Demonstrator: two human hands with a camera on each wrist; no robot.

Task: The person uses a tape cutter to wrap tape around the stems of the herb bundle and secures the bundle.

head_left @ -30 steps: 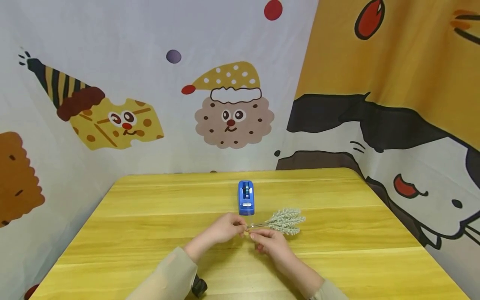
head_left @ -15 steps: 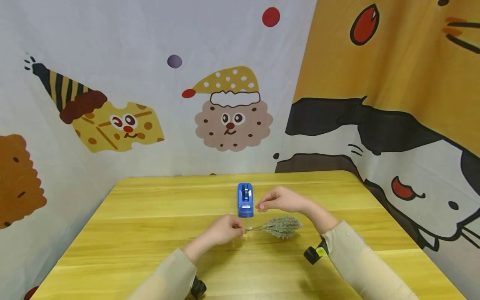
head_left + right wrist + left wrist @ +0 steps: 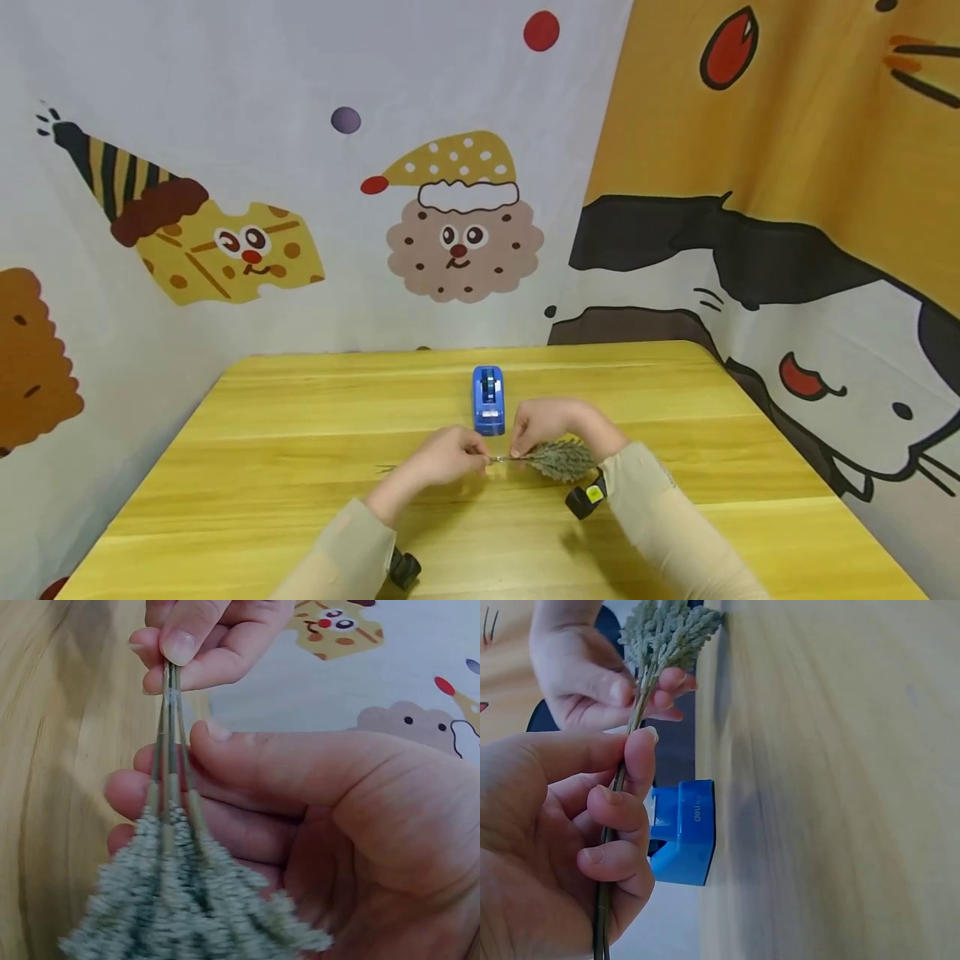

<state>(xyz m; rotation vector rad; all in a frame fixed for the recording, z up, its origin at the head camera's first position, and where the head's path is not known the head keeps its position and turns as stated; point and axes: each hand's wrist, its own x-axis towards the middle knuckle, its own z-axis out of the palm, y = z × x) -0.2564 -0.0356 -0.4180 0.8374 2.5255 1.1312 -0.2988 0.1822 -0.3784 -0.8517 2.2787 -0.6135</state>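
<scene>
A bunch of pale green dried-flower sprigs (image 3: 558,461) lies level just over the table, its heads pointing right. My left hand (image 3: 446,456) pinches its thin stems (image 3: 622,776) between thumb and fingertips; the stem ends run back through the palm. On the heads' side, my right hand (image 3: 551,423) has its fingers curled behind the stems and its thumb against or very near them, in the right wrist view. A shiny clear band, seemingly tape (image 3: 173,699), wraps the stems between the hands. Behind stands a blue tape dispenser (image 3: 489,402).
The wood-grain table (image 3: 300,400) reaches back to a cartoon-printed cloth (image 3: 300,67). Black wrist cameras hang at both sleeves, one of them the right-hand camera (image 3: 583,502).
My right hand left the stems, rose beside the dispenser, then came down on the stems from the far side. The left hand keeps its pinch. The stem ends now show left of it.
</scene>
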